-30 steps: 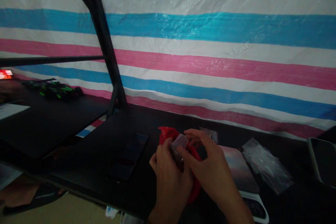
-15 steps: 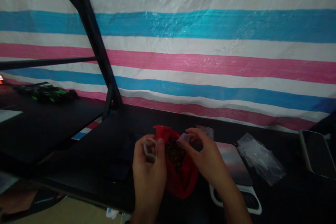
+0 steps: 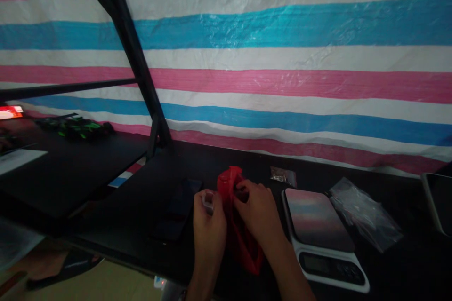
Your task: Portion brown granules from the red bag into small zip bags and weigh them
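My left hand [image 3: 210, 218] is closed around a small clear plastic bag [image 3: 207, 202], beside the left rim of a red plastic bag [image 3: 229, 181]. Curled fingers of my right hand [image 3: 256, 207] grip at the red bag's mouth, with their tips partly hidden in its folds. The red bag stands bunched and narrow between both hands, so its contents are out of sight. Right of my hands lies a white digital scale [image 3: 319, 221] with a shiny plate. Behind it rests a small clear sachet [image 3: 282, 176] holding brown bits.
Clear plastic bags [image 3: 365, 214] lie right of the scale, and a phone-like device [image 3: 438, 202] stands at the far right. A dark phone [image 3: 174, 209] lies left of my hands. A black frame post [image 3: 136, 61] rises at left, near a green-black toy car [image 3: 83, 127].
The red bag's mouth has narrowed, hiding the brown bits seen inside before. My right hand has moved in against its rim. The view has shifted slightly, showing more of the scale.
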The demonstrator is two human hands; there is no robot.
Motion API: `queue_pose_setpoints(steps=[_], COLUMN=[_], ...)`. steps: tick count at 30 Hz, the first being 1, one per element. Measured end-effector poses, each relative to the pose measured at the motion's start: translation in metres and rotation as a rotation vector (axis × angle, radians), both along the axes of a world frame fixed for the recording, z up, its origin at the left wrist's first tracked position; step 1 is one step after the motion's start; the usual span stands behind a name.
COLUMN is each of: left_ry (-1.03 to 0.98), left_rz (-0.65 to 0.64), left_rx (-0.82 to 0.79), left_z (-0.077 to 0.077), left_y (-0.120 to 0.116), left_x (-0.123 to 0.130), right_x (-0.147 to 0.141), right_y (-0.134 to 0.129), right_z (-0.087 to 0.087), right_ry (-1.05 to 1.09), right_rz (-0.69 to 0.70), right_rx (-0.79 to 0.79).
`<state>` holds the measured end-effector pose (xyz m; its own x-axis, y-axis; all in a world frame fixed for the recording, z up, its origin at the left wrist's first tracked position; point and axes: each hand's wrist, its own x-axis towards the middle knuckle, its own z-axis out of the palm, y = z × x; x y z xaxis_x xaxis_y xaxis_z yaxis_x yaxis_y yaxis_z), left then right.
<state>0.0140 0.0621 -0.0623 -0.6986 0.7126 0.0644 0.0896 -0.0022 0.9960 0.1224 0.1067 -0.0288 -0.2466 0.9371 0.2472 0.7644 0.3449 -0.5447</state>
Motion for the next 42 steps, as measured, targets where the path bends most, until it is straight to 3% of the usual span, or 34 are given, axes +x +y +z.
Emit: queue_pose_setpoints(steps=[4,9,15,21,25,29,33,37,42], left_ry=[-0.024,0.100,0.295,0.388,0.363,0.312,0.258,0.193,0.110], left_rz=[0.012,0.036,-0.051,-0.085,-0.074,-0.067,-0.058,-0.053,-0.014], left_rx=[0.010,0.069,0.034,-0.007,-0.007,0.022,0.071,0.149,0.237], left_z=[-0.002,0.002,0.000,-0.002,-0.005,-0.009,-0.007,0.000,0.002], left_y=[0.001,-0.001,-0.005,-0.006,-0.007,-0.008,-0.007,-0.003,-0.002], left_x=[-0.004,-0.002,0.002,0.005,0.006,0.008,0.010,0.011,0.002], right_x=[0.005,0.025,0.045,0.030,0.019,0.016,0.019,0.027,0.035], right_y=[0.002,0.010,0.005,-0.020,-0.028,-0.031,-0.026,-0.012,-0.002], right_z=[-0.002,-0.003,0.016,0.037,0.037,0.035,0.032,0.018,-0.002], right_ry=[0.226,0.479,0.675,0.417,0.236,0.190,0.252,0.183,0.101], right_rz=[0.005,-0.029,0.019,0.047,0.117,0.161,0.095,-0.023,0.041], right_rx=[-0.124,-0.243,-0.259,0.008,0.171,0.256,0.245,0.142,0.025])
